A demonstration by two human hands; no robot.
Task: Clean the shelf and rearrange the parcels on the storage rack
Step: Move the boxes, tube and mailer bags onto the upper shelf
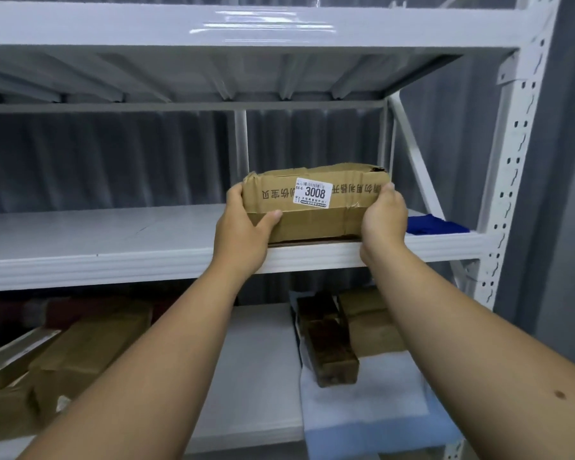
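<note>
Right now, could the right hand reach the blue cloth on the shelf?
Probably yes. The right hand grips the brown cardboard box, and the crumpled blue cloth lies just beside it on the same white metal shelf, nothing between. It would have to let go first.

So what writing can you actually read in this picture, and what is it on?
"3008": large black digits on the white sticker on the front of the box that both hands hold.
"88-6-": small print at the sticker's left edge.
Barcode and remaining fine print on the sticker: too small to read.
Black Chinese characters printed along the box, upside down: not clear enough to quote.
Parcels on the lower shelf: no readable text.
</note>
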